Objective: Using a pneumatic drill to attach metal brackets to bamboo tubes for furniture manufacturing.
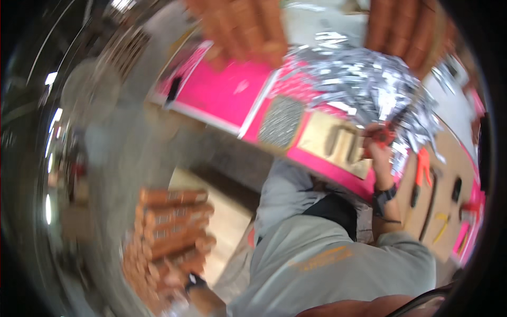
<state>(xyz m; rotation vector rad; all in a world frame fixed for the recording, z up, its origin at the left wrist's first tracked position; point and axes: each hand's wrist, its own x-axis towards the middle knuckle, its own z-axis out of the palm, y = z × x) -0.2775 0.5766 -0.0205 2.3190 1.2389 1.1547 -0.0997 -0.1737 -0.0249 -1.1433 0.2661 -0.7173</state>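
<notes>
My left hand (173, 276) reaches down at the lower left to a stack of reddish-brown, rod-like pieces (174, 232), some with small shiny bands. It touches the near part of the stack; its fingers are smeared by motion, so their grip is unclear. My right hand (378, 150) is closed around a red tool (382, 136) at the table's near edge; blur hides its exact kind. Just beyond that hand lies a heap of silver foil strips (364, 74). Left of it sits a pale wooden block (317, 138) with two dark slots, beside a grey, bristly-looking pad (281, 121).
More reddish-brown pieces (240, 26) stand at the far side of the pink-topped table (224, 90), with another group (401, 31) at the far right. On cardboard at right lie an orange-handled tool (422, 168), a dark bar (430, 203) and a yellow tool (441, 226).
</notes>
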